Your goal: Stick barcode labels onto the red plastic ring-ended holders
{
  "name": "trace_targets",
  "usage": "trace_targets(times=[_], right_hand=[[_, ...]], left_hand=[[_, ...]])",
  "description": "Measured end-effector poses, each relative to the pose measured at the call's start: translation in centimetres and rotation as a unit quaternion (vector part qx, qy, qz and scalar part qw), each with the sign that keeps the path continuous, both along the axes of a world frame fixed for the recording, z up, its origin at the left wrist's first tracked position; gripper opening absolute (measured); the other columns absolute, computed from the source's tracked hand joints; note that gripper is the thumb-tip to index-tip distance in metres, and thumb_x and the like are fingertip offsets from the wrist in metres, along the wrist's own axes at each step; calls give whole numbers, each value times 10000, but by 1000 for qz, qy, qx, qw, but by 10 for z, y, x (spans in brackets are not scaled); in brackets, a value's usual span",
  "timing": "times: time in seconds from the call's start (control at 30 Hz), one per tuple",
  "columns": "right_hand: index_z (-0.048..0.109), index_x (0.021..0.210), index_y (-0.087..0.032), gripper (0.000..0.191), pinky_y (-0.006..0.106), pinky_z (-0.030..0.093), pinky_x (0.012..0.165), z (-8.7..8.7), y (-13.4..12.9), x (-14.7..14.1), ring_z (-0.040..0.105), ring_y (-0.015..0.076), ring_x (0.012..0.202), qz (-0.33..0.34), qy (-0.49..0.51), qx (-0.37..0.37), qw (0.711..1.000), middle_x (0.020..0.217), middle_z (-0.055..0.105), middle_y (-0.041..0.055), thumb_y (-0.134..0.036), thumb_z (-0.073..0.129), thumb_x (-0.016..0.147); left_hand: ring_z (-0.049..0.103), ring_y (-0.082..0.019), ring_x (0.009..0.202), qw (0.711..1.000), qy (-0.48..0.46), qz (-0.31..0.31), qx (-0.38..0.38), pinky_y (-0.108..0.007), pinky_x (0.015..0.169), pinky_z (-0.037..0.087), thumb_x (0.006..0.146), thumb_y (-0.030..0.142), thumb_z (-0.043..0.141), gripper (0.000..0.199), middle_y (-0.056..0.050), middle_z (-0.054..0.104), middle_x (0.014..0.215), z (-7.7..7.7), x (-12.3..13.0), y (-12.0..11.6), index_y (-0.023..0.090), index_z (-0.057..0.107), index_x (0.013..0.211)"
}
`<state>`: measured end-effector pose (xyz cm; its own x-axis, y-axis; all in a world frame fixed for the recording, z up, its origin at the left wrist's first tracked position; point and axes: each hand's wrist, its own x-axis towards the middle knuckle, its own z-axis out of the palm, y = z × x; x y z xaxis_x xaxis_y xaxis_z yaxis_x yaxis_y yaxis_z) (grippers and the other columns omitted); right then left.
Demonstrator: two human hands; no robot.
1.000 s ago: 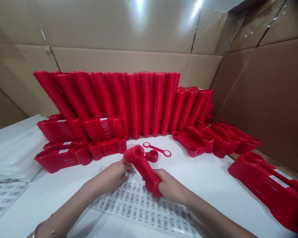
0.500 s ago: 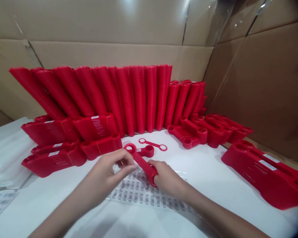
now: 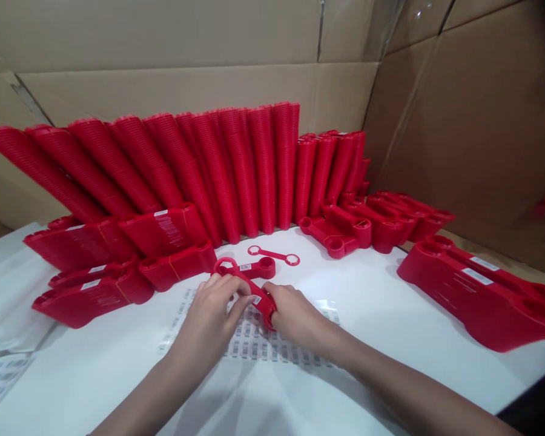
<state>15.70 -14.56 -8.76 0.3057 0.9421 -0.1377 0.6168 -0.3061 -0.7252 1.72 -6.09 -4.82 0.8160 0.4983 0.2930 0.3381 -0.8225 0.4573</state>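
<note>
- Right hand closed around one end of a red piece.
- Left hand curled over it beside a small label; pinching or not, I cannot tell.
- Piece held above the label sheet.

The left hand, right hand and slender forearms are bare.

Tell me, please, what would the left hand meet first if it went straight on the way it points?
Likely the red part in the right hand; the left hand seems to touch it, though exact depth is unclear.
</note>
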Motion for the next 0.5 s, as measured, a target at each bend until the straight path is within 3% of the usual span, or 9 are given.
trace_targets(times=[0.27,0.5], right_hand=[[442,720,-194,146,198,291,455,1,-3,-1,489,114,544,4,27,6,1000,716,548,11,-96,412,616],[419,689,-195,154,188,297,429,4,-6,-4,456,100,502,24,53,28,998,648,527,-8,-68,367,619]], left_hand=[[439,-168,687,987,18,2,159,-303,619,331,856,220,416,155,-23,565,753,-12,6,0,183,513,741],[440,-171,652,930,-32,8,367,-302,586,362,845,228,455,129,-53,526,733,-19,7,3,143,544,807]])
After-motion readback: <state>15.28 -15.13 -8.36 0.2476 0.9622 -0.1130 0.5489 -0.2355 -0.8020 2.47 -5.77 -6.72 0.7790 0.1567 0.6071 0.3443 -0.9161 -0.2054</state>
